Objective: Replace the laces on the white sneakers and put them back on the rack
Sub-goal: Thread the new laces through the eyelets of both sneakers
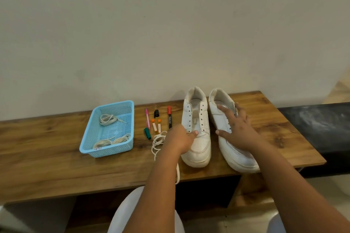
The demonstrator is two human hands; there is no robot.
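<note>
Two white leather sneakers stand side by side on a long brown wooden bench (pixel 56 166), with their toes toward the person and their heels by the pale wall. The left white sneaker (pixel 198 138) has no lace in its holes. The person's left hand (pixel 180 141) rests at the side of this shoe, fingers curled a little, with the thumb pressed on the front by the lowest holes. I cannot tell if this hand pinches anything.

The right white sneaker (pixel 231 149) lies just beside the first one. The right hand (pixel 236 128) lies flat on top of it, fingers spread wide and straight, pressing down.

A loose cream shoelace (pixel 158 143) lies in loops on the bench just left of the left hand, and part of it hangs over the front edge.

Farther left are a few coloured marker pens (pixel 169 117) in a row. Past them sits a light blue plastic basket (pixel 89 149) with more cream laces (pixel 107 119) coiled inside.
</note>
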